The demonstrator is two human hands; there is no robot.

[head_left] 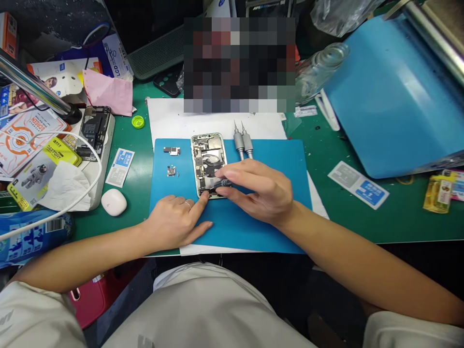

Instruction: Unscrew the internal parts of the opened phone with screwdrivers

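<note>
An opened phone (210, 159) lies on a blue mat (268, 227), its inner parts bare. My left hand (177, 217) rests at the phone's lower left. Its index fingertip touches the bottom edge, the thumb is spread away, and nothing is held. Over the lower right of the phone, my right hand (261, 188) grips a grey screwdriver (225, 183) between thumb and fingers. The tool slants down toward the phone's lower part; its tip is hard to make out. Two more grey screwdrivers (243, 139) lie side by side near the phone. Small metal parts (171, 151) sit left of it.
To the left are a white earbud case (114, 202), a green cap (138, 122), another phone body (94, 133), boxes and a white cable (96, 154). A blue sheet (384, 96), glass jar (322, 67) and printed card (358, 185) are at right. The far middle is pixelated.
</note>
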